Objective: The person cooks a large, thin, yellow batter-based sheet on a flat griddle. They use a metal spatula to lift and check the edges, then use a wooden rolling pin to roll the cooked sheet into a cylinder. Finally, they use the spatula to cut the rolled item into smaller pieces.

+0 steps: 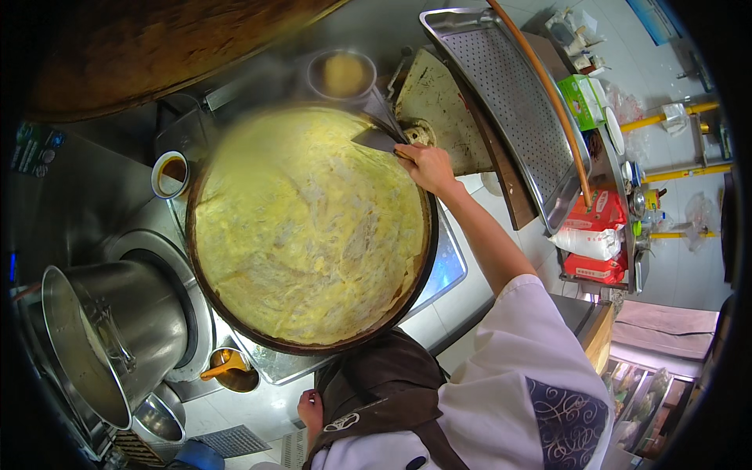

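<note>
A large, thin yellow pancake [309,227] covers nearly all of the round dark griddle [429,258] in front of me. My right hand [429,168] is closed round the wooden handle of a scraper [374,140]. Its flat dark blade lies at the pancake's upper right edge, angled inward. My left hand [310,409] hangs low beside my dark apron [384,372], away from the griddle. Its fingers look curled, and nothing shows in them. Steam blurs the pancake's far left part.
A big brown round lid [172,47] looms at upper left. Left of the griddle stand a cup of brown sauce [170,175], a steel pot [125,329] and a bowl with an orange-handled tool [227,366]. A bowl [341,76] sits beyond; a perforated tray [509,102] leans right.
</note>
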{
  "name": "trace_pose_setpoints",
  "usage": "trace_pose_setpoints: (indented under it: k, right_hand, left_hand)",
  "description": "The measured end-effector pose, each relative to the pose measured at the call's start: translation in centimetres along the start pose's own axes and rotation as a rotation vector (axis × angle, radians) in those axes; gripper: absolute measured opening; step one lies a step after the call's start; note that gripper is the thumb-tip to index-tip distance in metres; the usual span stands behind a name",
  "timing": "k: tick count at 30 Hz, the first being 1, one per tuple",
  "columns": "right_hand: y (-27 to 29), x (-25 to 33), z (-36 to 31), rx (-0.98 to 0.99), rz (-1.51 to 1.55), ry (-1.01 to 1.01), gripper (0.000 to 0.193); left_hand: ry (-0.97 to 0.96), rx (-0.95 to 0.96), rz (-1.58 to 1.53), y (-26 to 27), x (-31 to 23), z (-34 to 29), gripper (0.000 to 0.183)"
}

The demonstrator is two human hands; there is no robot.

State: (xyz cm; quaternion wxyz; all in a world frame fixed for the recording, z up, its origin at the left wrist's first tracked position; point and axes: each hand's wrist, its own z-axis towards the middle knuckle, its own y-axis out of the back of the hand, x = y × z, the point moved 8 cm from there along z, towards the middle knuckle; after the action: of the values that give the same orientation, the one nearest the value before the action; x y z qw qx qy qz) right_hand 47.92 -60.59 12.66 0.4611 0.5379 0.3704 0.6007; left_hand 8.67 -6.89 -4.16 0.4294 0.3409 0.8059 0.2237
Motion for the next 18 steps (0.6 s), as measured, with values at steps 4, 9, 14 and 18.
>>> trace_pose_setpoints:
  k: [4, 9, 14, 18]
  right_hand:
    - [0.3, -0.3, 0.0, -0.021, 0.031, 0.093, 0.025]
    - [0.7, -0.3, -1.5, 0.033, -0.006, 0.064, 0.024]
    - [-0.4, 0.0, 1.1, 0.025, -0.031, 0.096, 0.023]
    - [0.0, -0.5, 1.6, 0.001, 0.000, 0.154, 0.025]
  left_hand:
    - [-0.007, -0.019, -0.004, 0.3, -0.4, 0.3, 0.010]
    - [0.000, -0.008, 0.002, -0.1, 0.2, 0.2, 0.009]
    - [0.016, 0.011, 0.013, 0.0, -0.5, 0.6, 0.010]
    - [0.006, -0.004, 0.017, 0.1, -0.1, 0.2, 0.010]
